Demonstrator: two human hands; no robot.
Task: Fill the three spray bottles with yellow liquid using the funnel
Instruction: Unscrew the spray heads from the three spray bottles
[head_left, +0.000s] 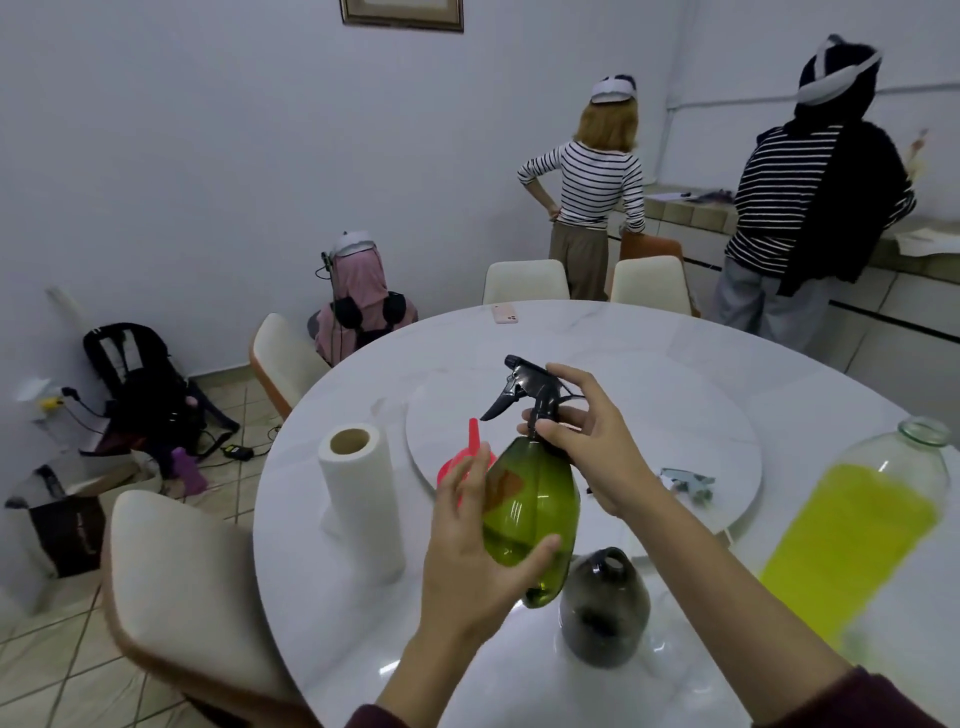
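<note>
My left hand grips the body of a green spray bottle, held tilted above the table. My right hand pinches the collar of its black trigger head at the bottle's neck. A red funnel lies on the table behind my left hand, partly hidden. A dark grey spray bottle with no top stands open-necked just below the green one. A large clear bottle, uncapped and holding yellow liquid, stands at the right. A grey trigger head lies on the turntable.
A paper towel roll stands upright at the left of the white round table. A pink phone lies at the far edge. Cream chairs ring the table. Three other people are behind it near the wall and counter.
</note>
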